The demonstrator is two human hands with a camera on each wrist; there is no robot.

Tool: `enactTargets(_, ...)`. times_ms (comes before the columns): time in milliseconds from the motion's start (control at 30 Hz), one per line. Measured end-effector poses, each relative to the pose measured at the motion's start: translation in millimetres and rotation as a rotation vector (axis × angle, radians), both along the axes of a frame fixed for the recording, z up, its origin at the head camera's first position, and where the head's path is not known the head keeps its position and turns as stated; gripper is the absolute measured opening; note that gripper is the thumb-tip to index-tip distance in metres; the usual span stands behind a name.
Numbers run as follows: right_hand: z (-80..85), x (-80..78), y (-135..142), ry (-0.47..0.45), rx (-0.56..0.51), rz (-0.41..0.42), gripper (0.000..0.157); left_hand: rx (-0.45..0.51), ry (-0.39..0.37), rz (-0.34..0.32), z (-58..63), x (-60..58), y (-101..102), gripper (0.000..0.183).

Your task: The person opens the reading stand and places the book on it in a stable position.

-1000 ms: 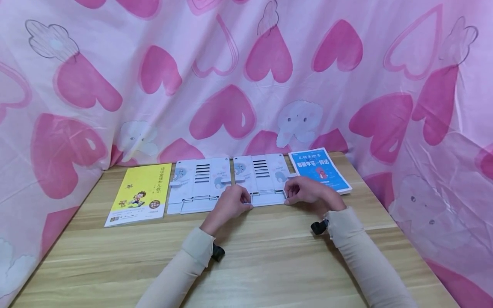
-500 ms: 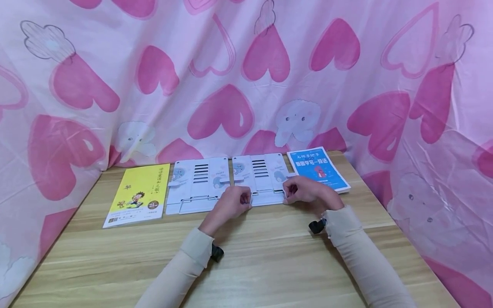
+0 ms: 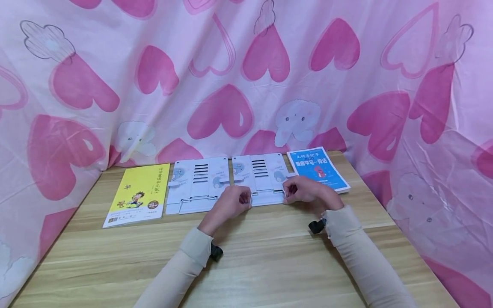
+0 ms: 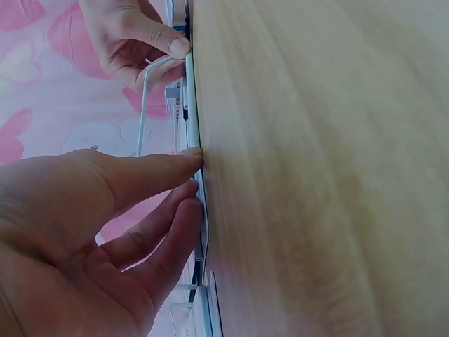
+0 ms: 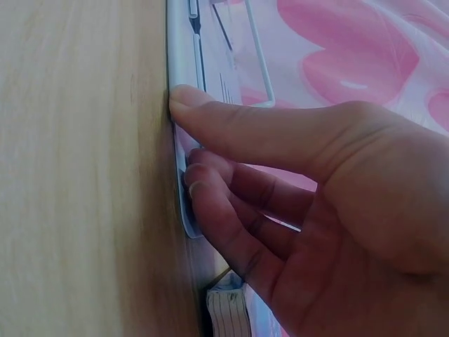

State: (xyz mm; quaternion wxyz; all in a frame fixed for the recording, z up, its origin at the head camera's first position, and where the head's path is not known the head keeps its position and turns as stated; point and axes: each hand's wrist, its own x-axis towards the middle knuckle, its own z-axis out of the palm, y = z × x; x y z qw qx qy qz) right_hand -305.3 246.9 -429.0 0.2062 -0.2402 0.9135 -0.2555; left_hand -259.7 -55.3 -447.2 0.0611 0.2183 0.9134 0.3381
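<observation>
Two pale bookstands with animal prints lie side by side on the wooden table. At the right bookstand (image 3: 265,183), both hands are on the near edge. My left hand (image 3: 232,201) pinches its near left corner between thumb and fingertips. At the near right corner, my right hand (image 3: 303,189) does the same, thumb (image 5: 189,98) on the front edge. A white wire bracket (image 4: 144,105) stands up from this bookstand, seen in both wrist views. The left bookstand (image 3: 206,184) lies flat beside my left hand. Fingers hide parts of the corners.
A yellow book (image 3: 142,188) lies left of the bookstands. To the right, a blue book (image 3: 312,162) lies close behind my right hand. A pink heart-patterned curtain (image 3: 221,111) hangs behind the table (image 3: 262,261) and along its sides.
The head view has shifted very slightly. Both hands keep their places on the right bookstand, and nothing else visibly moves.
</observation>
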Motion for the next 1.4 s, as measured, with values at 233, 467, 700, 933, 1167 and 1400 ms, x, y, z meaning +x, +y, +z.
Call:
enactTargets(233, -2.0, -2.7, 5, -0.014, 0.000, -0.030, 0.013, 0.018, -0.024, -0.022, 0.5, -5.2, -3, 0.012)
enactTargets(467, 0.3, -8.6, 8, 0.136, -0.130, -0.243, 0.045, 0.014, 0.050, 0.041, 7.3, -14.1, -12, 0.036)
enactTargets(700, -11.4, -15.7, 11, 0.341, -0.170, -0.445, 0.034, 0.043, 0.156, 0.213, 6.2, -28.9, -19, 0.029)
enactTargets(933, -27.9, -22.9, 13, 0.223, -0.250, -0.441, 0.041, 0.021, 0.133, 0.220, 0.6, -41.9, -22, 0.039)
enactTargets(1167, -33.3, -29.4, 13, 0.156, -0.258, -0.469, 0.046, -0.037, 0.086, 0.194, -3.8, -50.3, -23, 0.042)
enactTargets(1400, -30.0, -30.7, 15, 0.056, -0.306, -0.483, 0.051, 0.033, -0.025, 0.266, -3.0, -55.1, -23, 0.040)
